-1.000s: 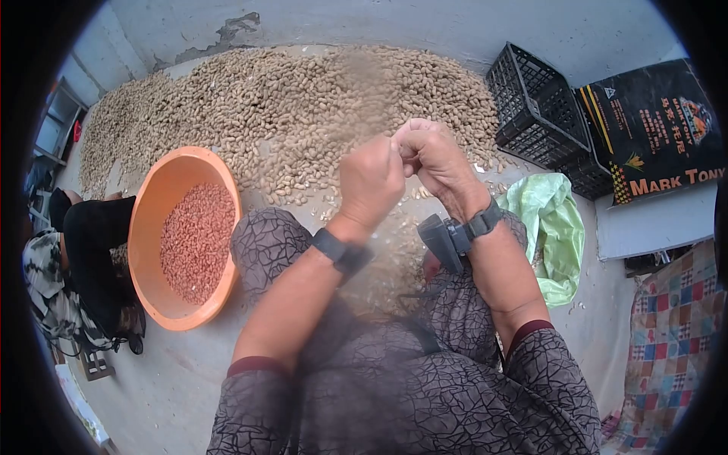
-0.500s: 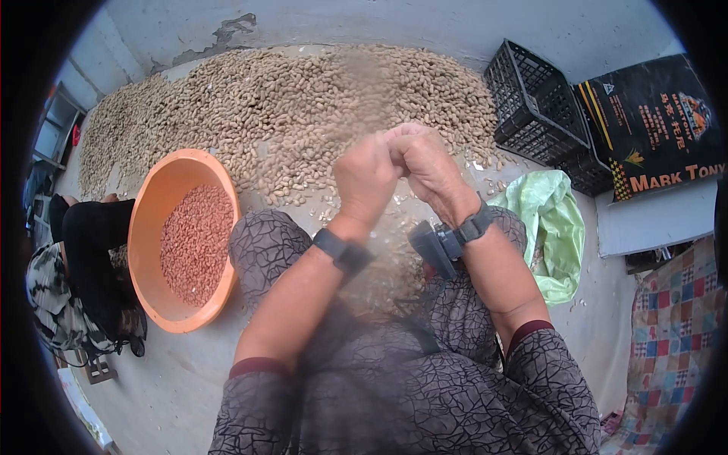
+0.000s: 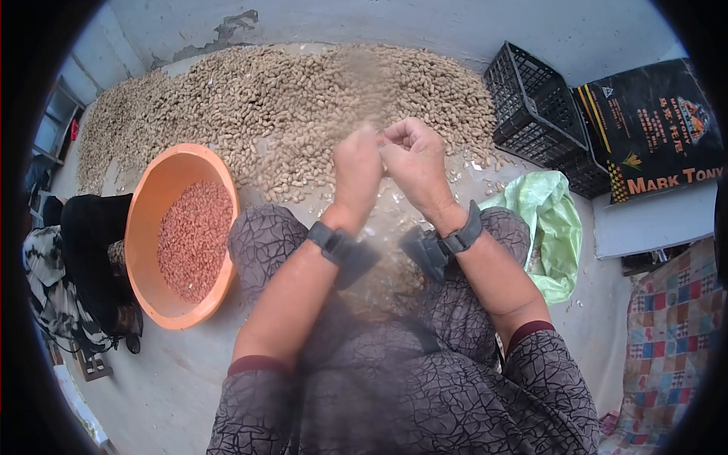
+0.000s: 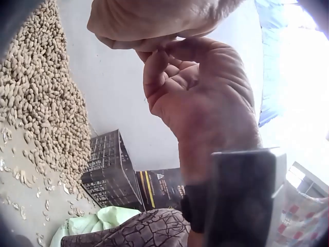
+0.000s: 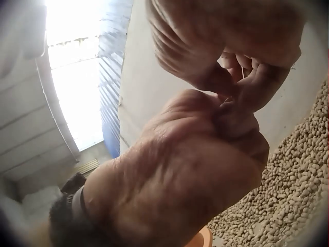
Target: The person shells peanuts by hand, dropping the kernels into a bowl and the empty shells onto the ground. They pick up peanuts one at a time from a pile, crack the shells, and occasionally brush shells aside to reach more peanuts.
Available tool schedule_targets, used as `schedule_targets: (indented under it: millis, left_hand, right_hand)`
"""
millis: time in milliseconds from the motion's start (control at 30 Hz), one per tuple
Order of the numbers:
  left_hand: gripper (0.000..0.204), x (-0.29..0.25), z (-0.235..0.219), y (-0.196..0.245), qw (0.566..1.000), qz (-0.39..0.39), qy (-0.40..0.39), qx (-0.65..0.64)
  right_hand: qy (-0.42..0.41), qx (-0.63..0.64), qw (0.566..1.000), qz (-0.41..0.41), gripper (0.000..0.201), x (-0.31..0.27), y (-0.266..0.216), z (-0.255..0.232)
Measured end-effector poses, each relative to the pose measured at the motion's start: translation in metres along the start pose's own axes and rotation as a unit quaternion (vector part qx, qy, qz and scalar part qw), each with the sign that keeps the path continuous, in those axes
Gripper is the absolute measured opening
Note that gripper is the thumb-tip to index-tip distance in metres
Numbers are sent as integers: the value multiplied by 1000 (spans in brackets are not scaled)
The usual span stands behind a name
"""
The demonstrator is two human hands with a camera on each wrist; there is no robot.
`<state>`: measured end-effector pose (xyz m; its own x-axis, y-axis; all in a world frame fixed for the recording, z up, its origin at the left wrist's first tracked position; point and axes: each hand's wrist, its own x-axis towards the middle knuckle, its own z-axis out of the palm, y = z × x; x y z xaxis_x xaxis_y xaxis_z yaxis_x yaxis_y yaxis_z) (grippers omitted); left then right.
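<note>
With 12 o'clock taken as the top of the head view and the hands as the dial's centre, both hands were raised in front of the knees [image 3: 265,239], their fingertips brought together. The left hand [image 3: 356,168] was bent, its fingers curled and turned away; whether anything was gripped by it could not be told. The right hand [image 3: 419,163] was closed to a pinch, thumb and forefinger tip to tip, the other fingers curled. By that pinch a small pale bit [image 5: 226,101] was held, right where the two hands met; it was too blurred and too covered by fingers to be named. A black strap [image 3: 464,233] was worn on the right wrist and another on the left.

Unshelled peanuts were heaped in a broad pile [image 3: 227,114] against the wall, from 9 o'clock round to 1. Reddish kernels [image 3: 193,243] were held in a tilted-looking orange basin [image 3: 142,227] at 8 o'clock, beside the knee, and a second person [image 3: 95,231] was seated beyond it. At 2 o'clock black crates [image 3: 523,114] were stood by the pile's end; at 3, a black sack [image 3: 663,129] was seen beside them. A green bag [image 3: 547,227] was slumped at 4 o'clock, with a checked cloth [image 3: 671,318] farther out.
</note>
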<state>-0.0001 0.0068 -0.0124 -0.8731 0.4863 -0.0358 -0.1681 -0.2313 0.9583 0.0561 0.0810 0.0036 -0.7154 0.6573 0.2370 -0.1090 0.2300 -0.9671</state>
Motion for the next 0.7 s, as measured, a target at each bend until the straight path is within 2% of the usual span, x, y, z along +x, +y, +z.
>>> schedule_targets:
  millis: [33,100,200,233,300,333,367,433,467,500,600,700]
  left_hand:
    - [27,4,-3,-7,1000,-3,1,-1]
    - [29,19,-13,-27,986,128,-85,70]
    - [28,23,-17,-31,985,109,-111,79]
    - [28,21,-16,-29,980,130,-124,89]
    - [29,18,-16,-23,978,112,-130,116]
    - [29,17,-17,-27,975,105,-136,143]
    - [31,20,-20,-31,972,116,-172,106]
    - [32,12,-15,-25,978,89,-158,102]
    - [33,8,-12,-22,982,68,-144,98]
    - [33,-12,-4,6,991,-78,-106,-2]
    - [34,-20,-6,15,990,-57,-127,17]
    - [32,-23,-10,16,985,-47,-163,-1]
  right_hand:
    - [-4,-10,1000,-12,6,0,0,-1]
    - [-9,-22,1000,-13,7,-5,-4,-5]
    - [-24,3,1000,19,8,-6,-19,-10]
    - [-18,-33,999,-2,6,-6,-18,-13]
    - [3,-103,993,-55,8,-6,-14,-15]
    - [2,-106,993,-42,8,-11,-13,-17]
    - [-10,-121,991,-49,7,-14,-14,-18]
    - [-14,-164,982,-89,7,-14,-14,-22]
    - [-15,-164,983,-82,7,-17,-14,-23]
    - [-11,-169,982,-79,9,-18,-17,-24]
    - [-22,-189,978,-88,13,-20,-21,-30]
    - [-95,-144,984,-46,14,-27,-30,-34]
